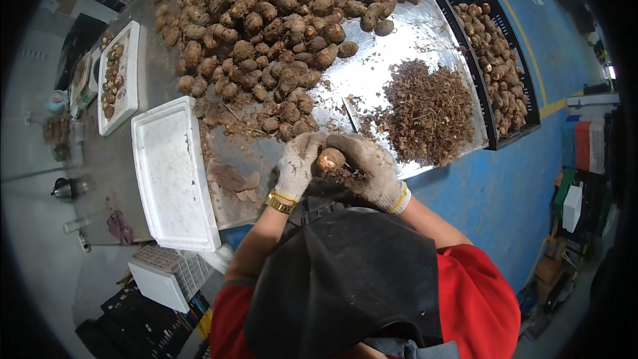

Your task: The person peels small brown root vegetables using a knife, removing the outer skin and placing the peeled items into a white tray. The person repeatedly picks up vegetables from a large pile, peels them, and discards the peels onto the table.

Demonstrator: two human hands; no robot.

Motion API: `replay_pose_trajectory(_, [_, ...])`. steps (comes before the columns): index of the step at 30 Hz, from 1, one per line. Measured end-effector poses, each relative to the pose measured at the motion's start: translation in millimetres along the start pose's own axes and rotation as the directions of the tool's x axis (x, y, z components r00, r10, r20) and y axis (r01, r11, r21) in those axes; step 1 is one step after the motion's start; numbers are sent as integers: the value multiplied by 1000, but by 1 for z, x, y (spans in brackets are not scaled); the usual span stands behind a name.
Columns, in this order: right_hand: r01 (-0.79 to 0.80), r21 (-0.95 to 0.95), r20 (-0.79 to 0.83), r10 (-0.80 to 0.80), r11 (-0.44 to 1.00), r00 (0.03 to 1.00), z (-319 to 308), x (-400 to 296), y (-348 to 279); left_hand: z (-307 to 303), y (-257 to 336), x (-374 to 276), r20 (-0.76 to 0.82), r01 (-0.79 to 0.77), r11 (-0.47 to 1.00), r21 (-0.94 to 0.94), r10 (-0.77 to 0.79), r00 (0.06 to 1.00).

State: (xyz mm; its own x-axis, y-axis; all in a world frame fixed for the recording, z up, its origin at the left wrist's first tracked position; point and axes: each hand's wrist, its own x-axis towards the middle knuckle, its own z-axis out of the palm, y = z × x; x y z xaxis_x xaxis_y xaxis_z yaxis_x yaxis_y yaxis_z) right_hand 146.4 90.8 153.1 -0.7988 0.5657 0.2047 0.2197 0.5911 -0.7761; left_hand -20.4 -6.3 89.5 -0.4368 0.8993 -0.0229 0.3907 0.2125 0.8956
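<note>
Both hands wear soiled knitted work gloves and meet at the table's near edge. A brown taro corm [331, 159] with a pale, pinkish cut end is held between them. My left hand [301, 162] grips it from the left, fingers bent around its side. From the right, my right hand [369, 167] curls over it, with fibrous scraps under the fingers. Just beyond the hands lies a knife [351, 114] on the shiny metal sheet. A large heap of unpeeled taro corms [269, 35] spreads over the far side of the table, and a mound of brown peelings [431, 112] sits at the right.
An empty white foam tray [172, 174] lies at the left, near a brown glove [232, 179]. Farther left, another foam tray [132, 77] holds small corms. A black plastic crate [486, 109] full of corms stands against the table's right edge. A purple cloth [119, 228] lies at the lower left.
</note>
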Motion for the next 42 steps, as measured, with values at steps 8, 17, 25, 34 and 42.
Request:
replay_pose_trajectory(8, [63,-64,-40,-66,996,997,-11,9,-2,-2,16,-4,411,423,671,-609,-188,892])
replay_pose_trajectory(17, [63,-62,65,-59,996,996,-11,3,6,33,-24,3,527,588,-320,-743,264,808])
replay_pose_trajectory(25, [-50,-9,44,50,999,998,-5,5,-7,11,-3,-4,378,371,277,-886,-31,925])
replay_pose_trajectory(34, [-256,223,-76,279,941,957,22,19,22,39,-62,-29,254,321,783,-533,-213,943])
replay_pose_trajectory(42, [-289,662,-42,420,692,907,0,0,44,3,16,-15,405,489,464,-739,-276,872])
